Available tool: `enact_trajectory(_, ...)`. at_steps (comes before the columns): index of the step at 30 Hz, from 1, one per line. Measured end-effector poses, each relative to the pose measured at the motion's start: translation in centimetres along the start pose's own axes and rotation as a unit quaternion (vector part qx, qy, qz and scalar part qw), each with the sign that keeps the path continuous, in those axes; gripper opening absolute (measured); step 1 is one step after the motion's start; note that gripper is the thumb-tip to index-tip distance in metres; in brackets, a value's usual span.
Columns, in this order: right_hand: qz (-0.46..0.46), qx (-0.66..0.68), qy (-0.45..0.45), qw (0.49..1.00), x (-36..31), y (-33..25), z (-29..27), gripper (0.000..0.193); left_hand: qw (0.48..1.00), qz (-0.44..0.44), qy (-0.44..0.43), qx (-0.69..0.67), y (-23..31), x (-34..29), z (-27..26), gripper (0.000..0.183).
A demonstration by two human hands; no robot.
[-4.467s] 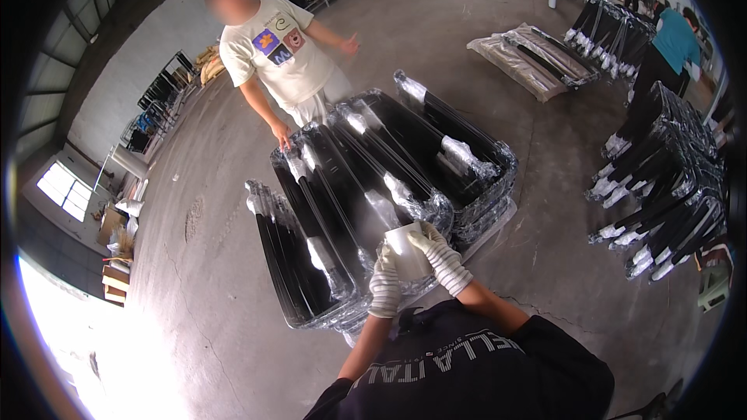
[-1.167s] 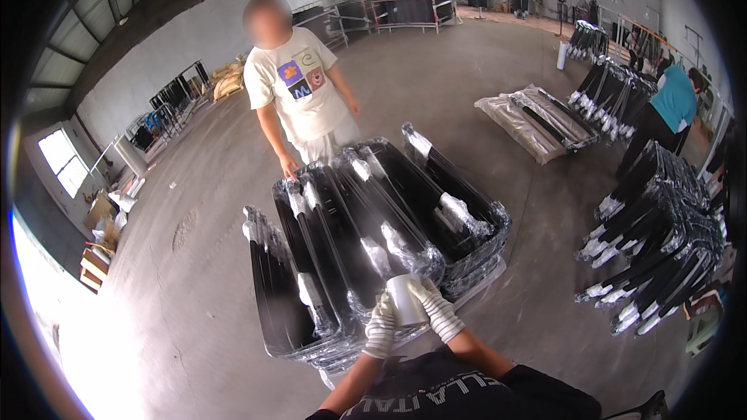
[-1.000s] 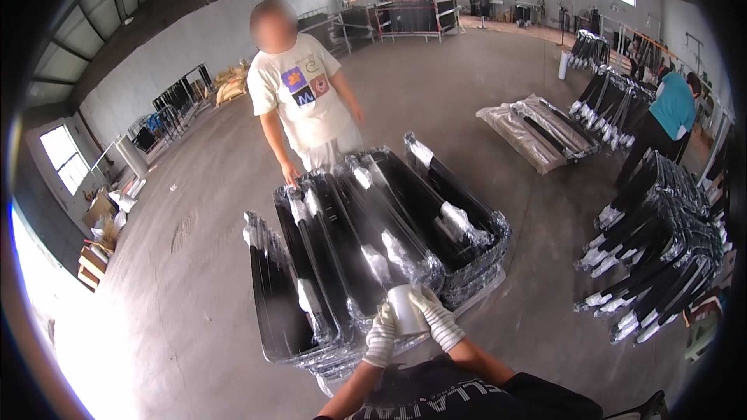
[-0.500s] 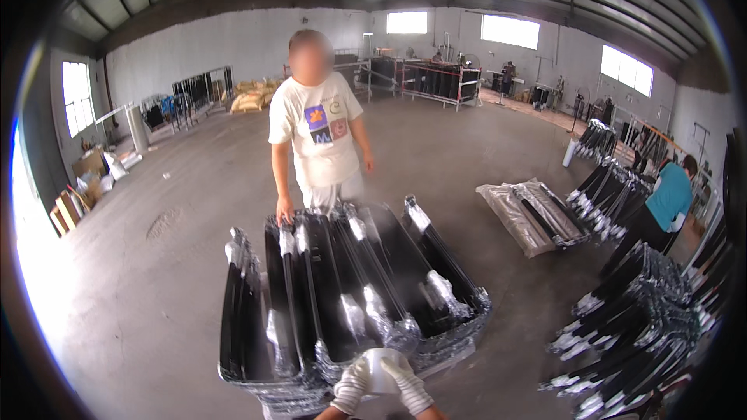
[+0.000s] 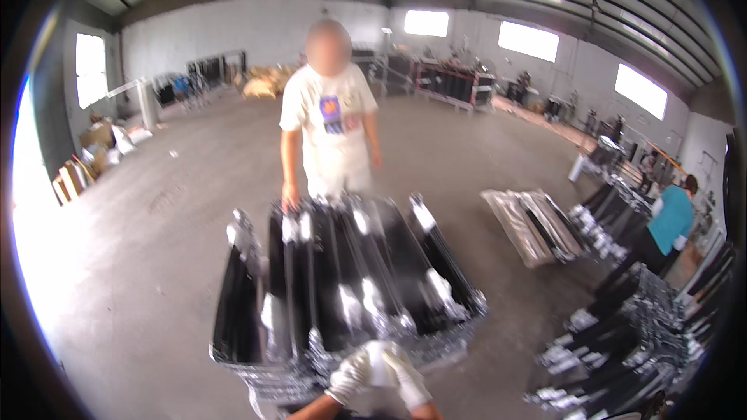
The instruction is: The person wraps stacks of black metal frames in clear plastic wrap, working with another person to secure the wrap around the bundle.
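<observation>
My left hand (image 5: pixel 352 374) and my right hand (image 5: pixel 406 380), both in white knit gloves, close on opposite sides of a white roll (image 5: pixel 381 364) that looks like wrapping film. They hold it against the near end of a stack of long black parts (image 5: pixel 331 295). Clear plastic film (image 5: pixel 436 346) wraps the near edge of this stack, and white wrapping covers parts of the pieces. A person in a cream T-shirt (image 5: pixel 331 120) stands at the far end, one hand (image 5: pixel 290 198) resting on the stack.
On the floor to the right lies a flat plastic-wrapped bundle (image 5: pixel 535 225). More wrapped black parts (image 5: pixel 615 350) are piled at the right, where a person in a teal top (image 5: pixel 671 222) bends. Yellowish sacks (image 5: pixel 266 82) and a loaded rack (image 5: pixel 453 84) stand far back.
My hands and the white roll sit slightly higher in the picture, and more of my left forearm shows. The whole view has shifted a little. The person opposite keeps a hand on the stack.
</observation>
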State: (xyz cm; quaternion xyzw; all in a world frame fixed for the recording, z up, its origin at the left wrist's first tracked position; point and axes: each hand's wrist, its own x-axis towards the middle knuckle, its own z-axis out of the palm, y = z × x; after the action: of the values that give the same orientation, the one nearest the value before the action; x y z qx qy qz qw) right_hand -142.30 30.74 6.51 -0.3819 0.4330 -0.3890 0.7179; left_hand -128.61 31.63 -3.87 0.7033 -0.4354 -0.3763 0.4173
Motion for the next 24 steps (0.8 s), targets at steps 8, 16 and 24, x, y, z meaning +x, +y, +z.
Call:
enact_trajectory(8,0.055,0.015,-0.019,0.998,3.0,4.3,-2.1,0.054,0.888,0.115,-0.101,0.433,-7.1,0.2,0.1,0.039)
enact_trajectory(16,0.048,0.035,-0.033,0.998,3.0,2.2,-1.3,0.042,0.981,0.102,-0.025,0.166,-11.6,3.8,0.3,0.030)
enact_trajectory(24,0.029,0.175,-0.096,0.979,4.2,4.1,-3.1,0.028,0.867,0.016,-0.117,-0.485,-4.5,1.1,0.7,0.035)
